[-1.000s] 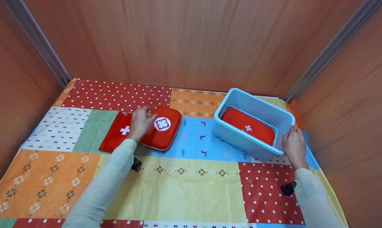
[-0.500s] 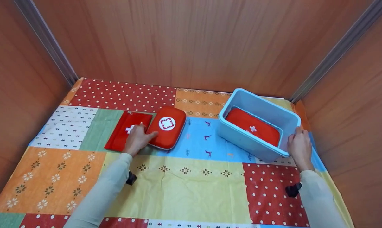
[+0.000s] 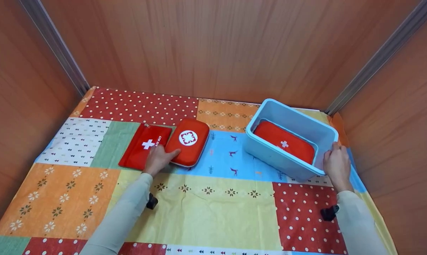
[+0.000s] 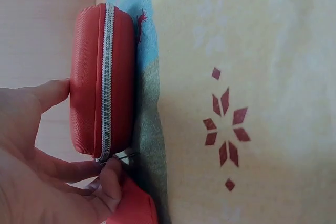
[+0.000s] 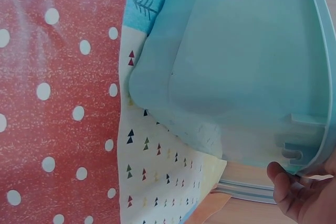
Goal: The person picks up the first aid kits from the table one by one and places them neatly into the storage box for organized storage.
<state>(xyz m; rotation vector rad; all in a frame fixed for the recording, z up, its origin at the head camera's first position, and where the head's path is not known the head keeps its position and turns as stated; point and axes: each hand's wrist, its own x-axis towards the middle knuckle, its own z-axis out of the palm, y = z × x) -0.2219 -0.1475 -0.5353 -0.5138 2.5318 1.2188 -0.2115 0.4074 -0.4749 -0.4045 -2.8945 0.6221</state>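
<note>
A red hard-shell first-aid case (image 3: 195, 145) with a white round emblem and silver zip lies on the cloth. My left hand (image 3: 157, 160) holds its near left corner. In the left wrist view the thumb presses the case's top while the fingers curl at its zipped side. A flat red first-aid pouch (image 3: 135, 150) with a white cross lies just left of the case, partly covered by that hand. On the right, my right hand (image 3: 337, 166) grips the end rim of a light blue plastic bin (image 3: 273, 150). Inside the bin lies another red first-aid case (image 3: 296, 147) with a white cross.
A patchwork-print cloth (image 3: 231, 216) covers the table. Wood-grain panels (image 3: 213, 46) stand behind it and at both sides, with metal strips at the corners. The bin stands close to the back panel and the right side.
My left hand has drawn back from above the case and pouch, and its thumb now sits on the case's near left corner. The right hand keeps its hold on the bin. The view has shifted slightly.
</note>
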